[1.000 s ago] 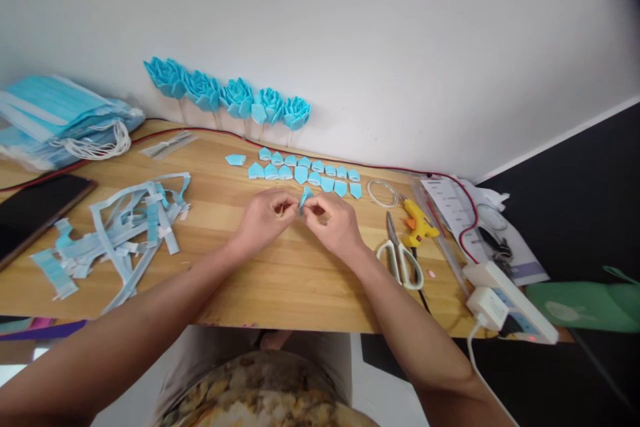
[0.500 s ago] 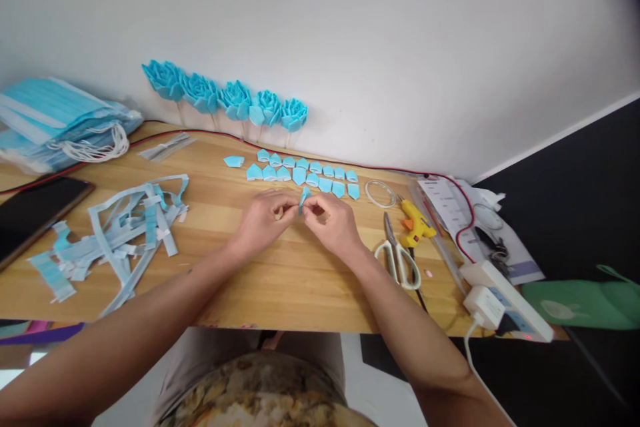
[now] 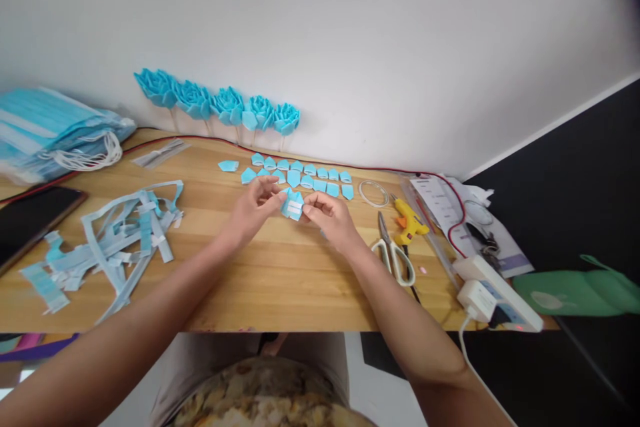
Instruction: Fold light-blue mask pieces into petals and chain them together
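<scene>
Between my two hands is a folded blue fabric petal point(image 3: 293, 205), its white inner side partly showing. My left hand point(image 3: 254, 209) pinches its left edge between thumb and fingers. The right edge is pinched by my right hand point(image 3: 330, 215). Just beyond them, folded blue pieces point(image 3: 294, 178) lie in two rows, with one more blue piece point(image 3: 229, 165) apart at the left. A bit of blue shows under my right hand, mostly hidden.
Blue fabric flowers point(image 3: 229, 105) on sticks lean against the wall. Cut strips point(image 3: 113, 240), a phone point(image 3: 40, 217) and a bag of masks point(image 3: 55, 130) are at left. Scissors point(image 3: 393, 253), a yellow glue gun point(image 3: 411, 221), a clear ring point(image 3: 374, 193) and a power strip point(image 3: 500, 293) are at right.
The blue piece was narrow and folded edge-on between my fingertips; now it is spread wider, with white showing. My hands have moved slightly apart. The whole view has shifted a little.
</scene>
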Action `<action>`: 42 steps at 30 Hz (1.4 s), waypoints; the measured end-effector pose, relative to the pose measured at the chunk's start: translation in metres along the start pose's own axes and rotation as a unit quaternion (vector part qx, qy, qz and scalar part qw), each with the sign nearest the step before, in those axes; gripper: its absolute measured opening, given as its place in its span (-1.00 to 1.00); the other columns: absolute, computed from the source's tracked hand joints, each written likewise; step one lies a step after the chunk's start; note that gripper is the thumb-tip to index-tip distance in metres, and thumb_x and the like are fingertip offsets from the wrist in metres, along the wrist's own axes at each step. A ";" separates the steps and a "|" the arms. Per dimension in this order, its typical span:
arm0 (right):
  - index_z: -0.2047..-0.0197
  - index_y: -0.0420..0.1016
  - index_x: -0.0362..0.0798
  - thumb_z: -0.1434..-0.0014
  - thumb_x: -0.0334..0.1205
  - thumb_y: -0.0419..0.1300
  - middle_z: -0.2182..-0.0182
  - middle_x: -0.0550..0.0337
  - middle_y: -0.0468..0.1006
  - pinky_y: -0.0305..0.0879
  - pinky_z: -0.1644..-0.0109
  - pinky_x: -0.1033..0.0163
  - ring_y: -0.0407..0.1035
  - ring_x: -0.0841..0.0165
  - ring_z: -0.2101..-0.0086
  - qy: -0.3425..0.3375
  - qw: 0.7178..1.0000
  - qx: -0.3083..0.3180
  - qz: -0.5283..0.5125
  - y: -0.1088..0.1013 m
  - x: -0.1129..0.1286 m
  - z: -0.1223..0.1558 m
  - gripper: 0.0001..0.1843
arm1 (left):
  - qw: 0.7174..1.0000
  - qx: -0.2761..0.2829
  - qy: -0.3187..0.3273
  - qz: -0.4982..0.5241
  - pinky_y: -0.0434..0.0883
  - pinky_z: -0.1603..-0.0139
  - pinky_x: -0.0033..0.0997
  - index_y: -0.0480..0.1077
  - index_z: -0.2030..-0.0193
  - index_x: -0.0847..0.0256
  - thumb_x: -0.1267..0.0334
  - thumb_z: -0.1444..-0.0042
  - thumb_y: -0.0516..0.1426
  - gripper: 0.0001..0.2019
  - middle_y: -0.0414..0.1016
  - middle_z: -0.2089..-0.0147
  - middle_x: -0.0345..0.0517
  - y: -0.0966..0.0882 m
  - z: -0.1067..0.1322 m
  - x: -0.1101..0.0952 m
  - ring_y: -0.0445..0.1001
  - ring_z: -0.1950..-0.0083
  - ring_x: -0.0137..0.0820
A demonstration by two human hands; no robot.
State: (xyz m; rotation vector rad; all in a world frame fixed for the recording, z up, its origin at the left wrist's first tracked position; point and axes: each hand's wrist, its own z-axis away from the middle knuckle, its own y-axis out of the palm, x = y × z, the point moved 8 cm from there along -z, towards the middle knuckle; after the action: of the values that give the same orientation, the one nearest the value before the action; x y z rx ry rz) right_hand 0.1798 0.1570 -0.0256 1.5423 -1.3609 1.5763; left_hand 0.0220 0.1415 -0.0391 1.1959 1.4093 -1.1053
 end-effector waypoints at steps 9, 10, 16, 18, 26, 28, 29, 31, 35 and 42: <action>0.35 0.47 -0.05 -0.17 -0.14 0.12 0.45 0.24 0.50 0.29 0.27 0.31 0.36 0.44 0.41 0.020 0.998 0.056 -0.019 0.007 -0.006 0.000 -0.81 | 0.993 0.097 -0.062 -0.005 0.35 0.31 -0.38 0.43 0.42 0.23 0.13 0.01 0.20 -0.81 0.49 0.43 -0.19 0.011 0.003 0.011 0.41 0.39 -0.42; 0.35 0.47 -0.05 -0.18 -0.13 0.10 0.44 0.24 0.50 0.29 0.26 0.31 0.36 0.44 0.40 0.024 0.998 0.062 -0.021 0.009 -0.006 0.000 -0.79 | 0.994 0.095 -0.058 -0.013 0.35 0.32 -0.38 0.43 0.41 0.23 0.13 0.00 0.20 -0.81 0.49 0.43 -0.19 0.011 0.004 0.010 0.41 0.39 -0.41; 0.48 0.38 -0.06 -0.12 -0.15 0.16 0.56 0.32 0.34 0.12 0.43 0.36 0.20 0.49 0.52 0.000 0.997 0.027 0.070 0.008 -0.001 0.001 -0.80 | 0.993 0.102 -0.035 -0.039 0.32 0.39 -0.43 0.42 0.42 0.22 0.17 -0.02 0.18 -0.84 0.47 0.46 -0.23 0.016 0.006 0.003 0.40 0.41 -0.42; 0.48 0.39 -0.06 -0.11 -0.19 0.15 0.56 0.32 0.35 0.13 0.43 0.35 0.21 0.49 0.52 -0.004 0.997 0.014 0.075 0.007 0.001 0.001 -0.82 | 0.993 0.099 -0.047 -0.031 0.28 0.40 -0.45 0.41 0.43 0.23 0.17 -0.01 0.18 -0.84 0.45 0.48 -0.25 0.016 0.006 0.002 0.37 0.44 -0.45; 0.37 0.53 -0.03 -0.16 -0.12 0.13 0.41 0.23 0.56 0.30 0.21 0.29 0.41 0.41 0.35 0.027 0.998 0.054 0.003 0.005 -0.007 0.000 -0.79 | 0.994 0.076 -0.083 0.011 0.25 0.33 -0.43 0.38 0.48 0.24 0.10 0.07 0.22 -0.76 0.40 0.49 -0.25 0.011 0.005 0.009 0.32 0.41 -0.45; 0.36 0.53 -0.03 -0.15 -0.10 0.15 0.40 0.22 0.56 0.30 0.21 0.29 0.41 0.41 0.35 0.032 0.998 0.049 -0.001 0.004 -0.008 -0.001 -0.79 | 0.994 0.067 -0.088 0.017 0.24 0.33 -0.43 0.37 0.49 0.24 0.07 0.08 0.23 -0.74 0.38 0.50 -0.25 0.010 0.005 0.011 0.31 0.41 -0.45; 0.36 0.53 -0.03 -0.14 -0.10 0.17 0.41 0.22 0.56 0.29 0.23 0.30 0.40 0.41 0.37 0.033 0.998 0.047 -0.001 0.003 -0.008 -0.001 -0.80 | 0.994 0.068 -0.089 0.019 0.24 0.32 -0.43 0.37 0.49 0.23 0.07 0.08 0.23 -0.74 0.38 0.50 -0.25 0.010 0.005 0.011 0.31 0.41 -0.45; 0.37 0.52 -0.04 -0.12 -0.10 0.20 0.43 0.24 0.55 0.27 0.28 0.32 0.38 0.44 0.42 0.033 0.998 0.045 -0.003 0.004 -0.008 -0.001 -0.82 | 0.993 0.070 -0.088 0.019 0.25 0.31 -0.43 0.38 0.49 0.23 0.07 0.09 0.24 -0.74 0.39 0.49 -0.25 0.011 0.005 0.013 0.32 0.39 -0.44; 0.40 0.49 -0.05 -0.10 -0.12 0.21 0.48 0.26 0.51 0.23 0.35 0.34 0.31 0.47 0.48 0.027 0.999 0.027 -0.002 0.003 -0.007 -0.002 -0.82 | 0.994 0.070 -0.081 0.017 0.30 0.27 -0.41 0.42 0.45 0.23 0.05 0.04 0.23 -0.74 0.44 0.44 -0.21 0.012 0.004 0.014 0.36 0.36 -0.42; 0.45 0.48 -0.08 -0.07 -0.19 0.18 0.53 0.28 0.46 0.16 0.43 0.37 0.24 0.50 0.53 -0.006 0.995 -0.065 0.071 -0.012 0.002 -0.001 -0.85 | 0.987 -0.083 0.100 -0.097 0.36 0.18 -0.37 0.44 0.36 0.21 0.18 -0.09 0.17 -0.85 0.51 0.32 -0.15 -0.011 0.008 -0.023 0.41 0.28 -0.40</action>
State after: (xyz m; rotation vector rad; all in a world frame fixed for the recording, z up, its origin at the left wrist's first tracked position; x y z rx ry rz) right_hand 0.1899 0.1613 -0.0200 1.4071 -1.5778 1.5310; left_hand 0.0137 0.1291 -0.0170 1.0892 1.7670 -0.9971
